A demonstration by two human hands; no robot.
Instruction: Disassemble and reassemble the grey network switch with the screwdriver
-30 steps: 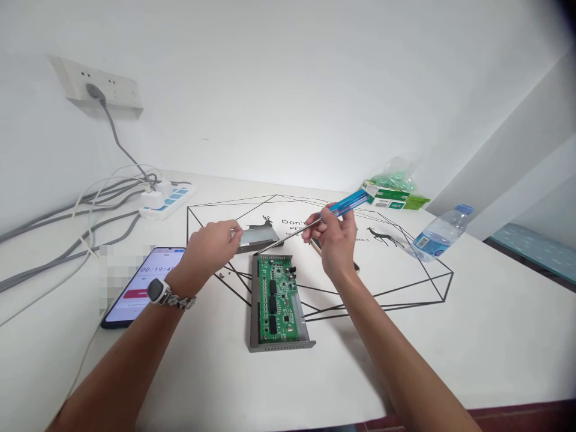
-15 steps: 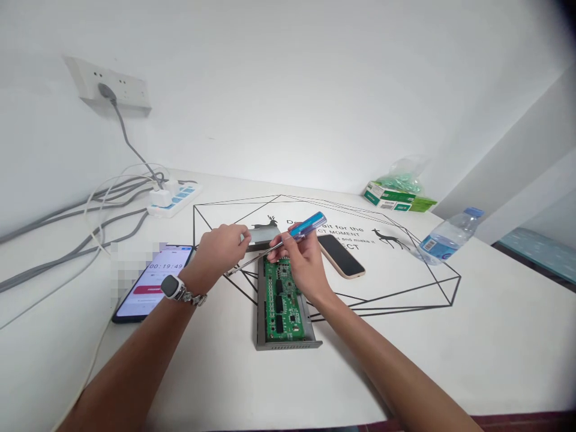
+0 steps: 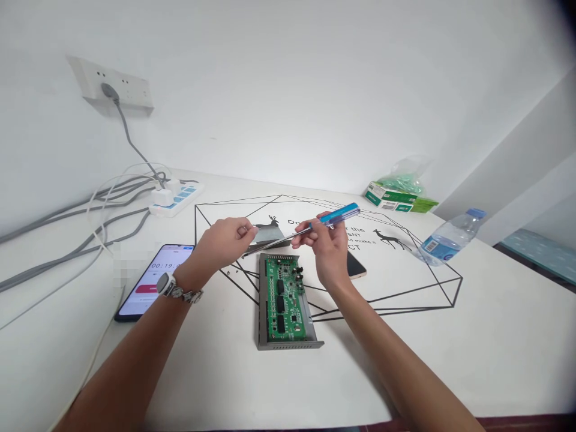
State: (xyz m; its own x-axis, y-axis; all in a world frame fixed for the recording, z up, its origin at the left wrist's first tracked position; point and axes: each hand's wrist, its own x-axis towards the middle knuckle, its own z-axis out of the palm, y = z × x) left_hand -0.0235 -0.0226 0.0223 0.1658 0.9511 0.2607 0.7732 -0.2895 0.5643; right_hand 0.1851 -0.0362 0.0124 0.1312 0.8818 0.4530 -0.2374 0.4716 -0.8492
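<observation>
Clenching a blue-handled screwdriver (image 3: pixel 335 216) in right hand (image 3: pixel 327 249), metal plate (image 3: pixel 271 237) in left hand (image 3: pixel 222 239)

Quick count from my end: one left hand (image 3: pixel 220 243), one right hand (image 3: pixel 327 252), one blue-handled screwdriver (image 3: pixel 339 215), one green circuit board (image 3: pixel 283 299) at 6 o'clock, two smartphones (image 3: pixel 150 282) (image 3: pixel 356 265) at 8 and 4 o'clock, one water bottle (image 3: pixel 447 241) at 3, one power strip (image 3: pixel 177 200) at 10, and one green-and-white box (image 3: pixel 390 201) at 2.

Circuit board (image 3: pixel 282 298) left of bottle (image 3: pixel 445 245)
</observation>
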